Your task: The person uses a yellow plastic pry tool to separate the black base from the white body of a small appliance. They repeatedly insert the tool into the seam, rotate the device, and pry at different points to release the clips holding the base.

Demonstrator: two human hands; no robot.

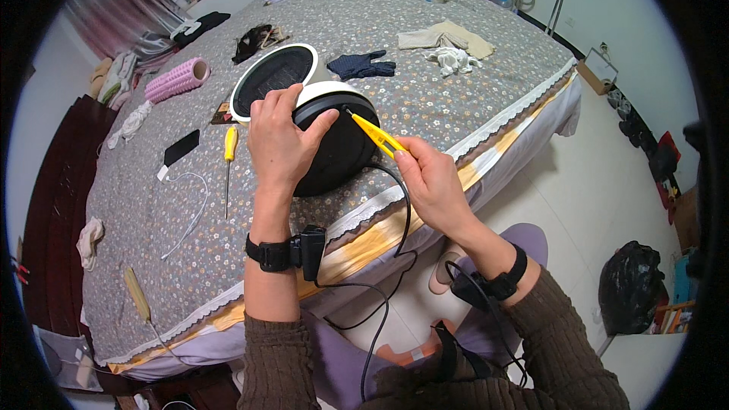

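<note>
A round white-and-black appliance part (334,144) stands tilted on the bed, its black face toward me. My left hand (285,133) grips its upper rim, thumb lying on the black face. In my right hand (433,186) is a pair of yellow tweezers (380,137), pinched near the back end. The tweezers' dark tip touches or nearly touches the upper edge of the black face. Just behind stands a white ring-shaped part (311,57) with a dark mesh inside; I cannot tell if the two are joined. A yellow-handled screwdriver (230,148) lies left of my left hand.
The patterned bed cover (304,0) also bears a dark blue glove (361,66), a pink foam roller (178,80), a black phone (182,147), a white cable (203,205) and pale cloths (448,38). A black cord (406,190) hangs over the bed edge. A black bag (632,285) stands on the floor.
</note>
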